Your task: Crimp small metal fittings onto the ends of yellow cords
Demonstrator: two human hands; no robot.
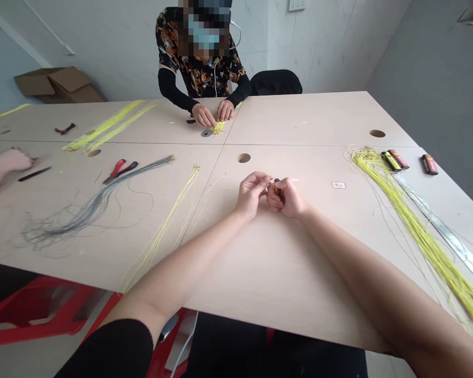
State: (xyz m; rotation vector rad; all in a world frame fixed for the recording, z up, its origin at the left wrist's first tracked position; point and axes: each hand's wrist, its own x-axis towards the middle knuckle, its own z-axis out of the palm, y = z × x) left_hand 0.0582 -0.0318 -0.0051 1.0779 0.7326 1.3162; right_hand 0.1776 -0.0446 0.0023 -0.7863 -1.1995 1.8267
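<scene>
The person's left hand [251,193] and right hand [287,198] are held close together above the near-centre of a pale wood-laminate table [307,273], with neither hand spread. The right hand's fingers curl around a small dark-and-orange object [278,188], which is mostly hidden, so its exact type cannot be confirmed. The left hand's fingertips [265,179] are pinched together right beside that object, at a fine yellow wire end [268,174]; whether they grip the object itself cannot be determined. To the right lie a large yellow wire bundle [418,231], a steel ruler [449,239] and three cigarette lighters [398,159]. To the left lie a grey wire bundle [90,202], a thin yellow wire bundle [161,231] and red-handled pliers [120,171]. At the far edge, a co-worker's hands [215,111] work over a small yellow wire bunch [218,127]. A second person's hand [10,160] rests at the left edge, near a slim black tool [34,173].
</scene>
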